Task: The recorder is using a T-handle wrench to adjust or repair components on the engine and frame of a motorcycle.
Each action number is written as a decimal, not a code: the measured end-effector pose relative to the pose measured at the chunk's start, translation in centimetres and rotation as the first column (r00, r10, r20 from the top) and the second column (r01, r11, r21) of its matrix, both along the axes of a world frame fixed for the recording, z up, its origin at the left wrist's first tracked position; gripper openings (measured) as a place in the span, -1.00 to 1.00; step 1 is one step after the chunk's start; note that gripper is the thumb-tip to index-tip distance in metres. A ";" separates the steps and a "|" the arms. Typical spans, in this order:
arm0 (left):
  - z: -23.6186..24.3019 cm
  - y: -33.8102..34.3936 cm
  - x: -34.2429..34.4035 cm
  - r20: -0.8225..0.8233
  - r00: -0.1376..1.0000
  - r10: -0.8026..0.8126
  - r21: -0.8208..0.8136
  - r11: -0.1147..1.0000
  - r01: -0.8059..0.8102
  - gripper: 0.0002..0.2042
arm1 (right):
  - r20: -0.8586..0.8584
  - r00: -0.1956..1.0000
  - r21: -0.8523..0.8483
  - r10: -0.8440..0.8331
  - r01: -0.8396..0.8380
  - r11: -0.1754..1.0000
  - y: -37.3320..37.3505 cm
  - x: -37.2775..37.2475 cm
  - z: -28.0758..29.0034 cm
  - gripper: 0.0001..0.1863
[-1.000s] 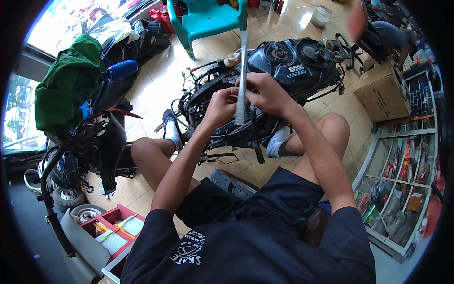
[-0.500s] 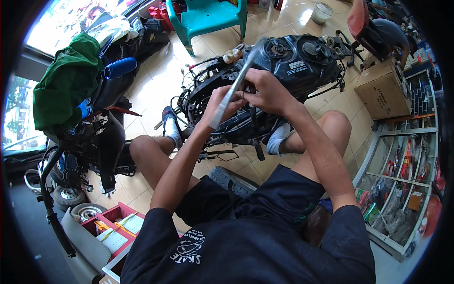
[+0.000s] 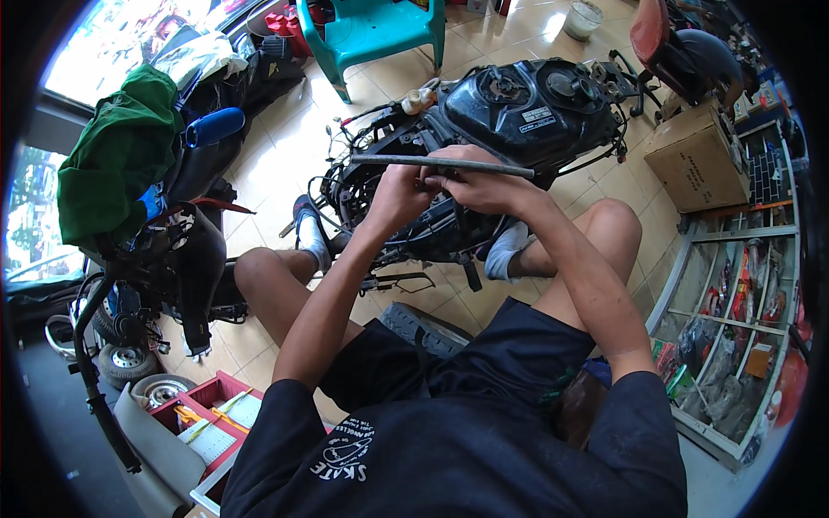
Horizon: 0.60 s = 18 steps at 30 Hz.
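Note:
Both my hands are together over the stripped motorcycle frame point(image 3: 393, 142), below its black fuel tank point(image 3: 492, 104). A long, straight grey metal bar point(image 3: 389, 160) lies almost level across the tops of them, like the crossbar of a T-handle tool. My left hand point(image 3: 401, 192) is closed, its fingertips pinched in at the middle, under the bar. Against it, my right hand point(image 3: 484, 186) has its fingers curled and pressed together, with the bar passing over its back. Whatever part of the tool runs down between the fingers is hidden.
A green plastic chair point(image 3: 371, 43) stands beyond the motorcycle. A cardboard box point(image 3: 695, 160) and a framed glass case point(image 3: 734, 319) of parts are at the right. Another motorcycle under green cloth point(image 3: 121, 155) and a red tray point(image 3: 207, 414) are at the left.
The metal bar has turned from a steep slant to nearly level across my hands. Both hands stay in about the same place, fingers still together.

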State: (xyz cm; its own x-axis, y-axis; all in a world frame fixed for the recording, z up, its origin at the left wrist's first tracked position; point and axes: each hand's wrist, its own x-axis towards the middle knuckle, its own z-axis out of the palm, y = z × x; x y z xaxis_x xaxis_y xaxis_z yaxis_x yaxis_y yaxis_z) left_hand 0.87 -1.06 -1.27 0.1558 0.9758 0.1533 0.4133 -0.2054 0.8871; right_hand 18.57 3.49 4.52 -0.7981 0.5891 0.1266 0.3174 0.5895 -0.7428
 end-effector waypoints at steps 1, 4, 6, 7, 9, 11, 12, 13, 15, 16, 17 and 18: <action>0.0 0.1 -0.2 -0.064 0.998 -0.025 0.015 1.000 0.026 -0.85 | -0.018 1.000 0.014 0.004 -0.003 1.000 0.0 -0.1 0.1 -0.87; 0.7 0.2 0.0 -0.025 1.000 -0.017 0.041 0.999 0.018 -0.84 | -0.079 0.995 -0.073 -0.055 0.050 0.996 -0.2 -0.1 1.2 -0.87; 1.2 0.4 0.3 0.080 0.997 0.009 0.051 0.999 -0.013 -0.84 | -0.116 0.990 -0.044 -0.084 0.079 0.996 -0.2 0.0 1.6 -0.87; 1.5 0.5 0.5 0.132 0.991 0.015 0.013 1.000 -0.017 -0.82 | -0.152 0.982 -0.014 -0.115 0.114 0.993 -0.3 0.1 1.8 -0.87; 2.0 0.5 0.7 0.177 0.983 0.037 -0.057 0.998 -0.027 -0.76 | -0.184 0.972 -0.012 -0.145 0.145 0.989 -0.3 0.2 2.3 -0.86; 2.3 0.5 0.5 0.153 0.988 0.030 -0.064 0.998 -0.020 -0.75 | -0.261 0.952 0.018 -0.160 0.171 0.985 -0.3 0.2 2.3 -0.83; 2.3 0.5 0.4 0.128 0.991 0.026 -0.070 0.997 -0.017 -0.74 | -0.262 0.952 0.018 -0.158 0.169 0.985 -0.2 0.1 2.3 -0.83; 2.2 0.6 0.3 0.127 0.991 0.028 -0.069 0.997 -0.019 -0.74 | -0.292 0.942 0.042 -0.163 0.183 0.982 -0.1 0.2 2.3 -0.84; 1.6 0.9 0.2 0.132 0.991 0.023 -0.109 0.994 -0.008 -0.73 | -0.322 0.932 0.064 -0.165 0.195 0.979 -0.2 0.0 2.5 -0.83; 1.3 1.0 0.1 0.132 0.991 0.025 -0.110 0.994 -0.011 -0.73 | -0.366 0.912 0.055 -0.185 0.220 0.974 -0.5 0.0 2.8 -0.85; 1.1 1.0 0.0 0.121 0.992 0.021 -0.107 0.994 -0.008 -0.72 | -0.410 0.889 0.045 -0.205 0.244 0.969 -0.6 -0.1 3.1 -0.87; 1.2 1.0 0.2 0.112 0.994 0.012 -0.104 0.995 0.000 -0.72 | -0.408 0.889 0.044 -0.208 0.247 0.968 -0.7 0.1 3.3 -0.87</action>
State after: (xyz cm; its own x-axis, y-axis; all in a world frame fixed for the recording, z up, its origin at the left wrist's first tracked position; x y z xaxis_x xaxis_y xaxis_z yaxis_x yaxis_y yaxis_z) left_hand 1.08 -0.04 -0.04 0.1376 0.9882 0.0671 0.3105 -0.1073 0.9445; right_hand 18.65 2.81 7.85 -0.5154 0.7183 0.4673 0.1408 0.6089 -0.7807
